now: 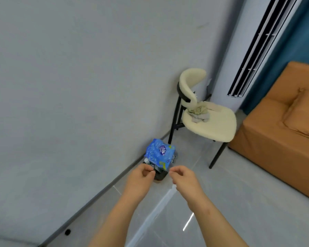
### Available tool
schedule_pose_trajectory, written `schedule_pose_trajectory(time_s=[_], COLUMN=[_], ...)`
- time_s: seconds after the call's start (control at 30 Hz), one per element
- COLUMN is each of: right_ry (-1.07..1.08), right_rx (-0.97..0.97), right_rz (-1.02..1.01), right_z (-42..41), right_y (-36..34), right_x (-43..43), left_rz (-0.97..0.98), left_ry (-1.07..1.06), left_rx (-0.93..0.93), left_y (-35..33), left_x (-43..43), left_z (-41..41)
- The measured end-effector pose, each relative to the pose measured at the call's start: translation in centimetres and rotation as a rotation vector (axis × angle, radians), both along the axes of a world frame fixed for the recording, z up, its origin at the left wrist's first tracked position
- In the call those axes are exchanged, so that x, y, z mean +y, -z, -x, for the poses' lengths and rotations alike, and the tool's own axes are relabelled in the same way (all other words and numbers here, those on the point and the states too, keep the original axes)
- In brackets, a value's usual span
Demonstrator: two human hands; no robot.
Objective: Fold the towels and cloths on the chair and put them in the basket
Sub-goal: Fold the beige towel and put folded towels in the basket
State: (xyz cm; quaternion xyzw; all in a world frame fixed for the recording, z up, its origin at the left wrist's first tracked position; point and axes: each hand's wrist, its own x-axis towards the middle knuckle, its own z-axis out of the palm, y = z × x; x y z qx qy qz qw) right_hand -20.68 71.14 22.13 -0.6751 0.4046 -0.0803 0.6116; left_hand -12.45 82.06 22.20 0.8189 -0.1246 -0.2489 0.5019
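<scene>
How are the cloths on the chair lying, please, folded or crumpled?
Crumpled: the cloths lie in a bunched, wrinkled heap at the back of the chair seat, with no flat layers.

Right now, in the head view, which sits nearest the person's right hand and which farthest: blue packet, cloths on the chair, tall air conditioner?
1. blue packet, just ahead and left of the right hand.
2. cloths, on the chair seat beyond.
3. air conditioner, standing behind the chair.
</scene>
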Motion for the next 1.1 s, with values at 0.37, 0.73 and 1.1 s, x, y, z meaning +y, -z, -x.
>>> schedule_pose_trajectory(time_s=[0.37, 0.73, 1.1], right_ry=[0.032, 0.095, -0.180], right_rx=[0.088, 0.155, 0.247], right_rz=[0.013, 0.036, 0.005], right_z=[0.3, -7.7, -14.8], right_y=[2.2, 1.8, 7.7], right_x=[-22.5, -46.8, -69.6], left_rz=[-0.095, -0.134, -0.249], left_ry=[0.183, 0.345, 0.153], left_rx=[0.007, -0.019, 0.069], left_y=[1.8, 2.0, 7.4], left_x=[-24.5, -50.4, -70.5], left_z=[-1.6, -10.2, -14.6])
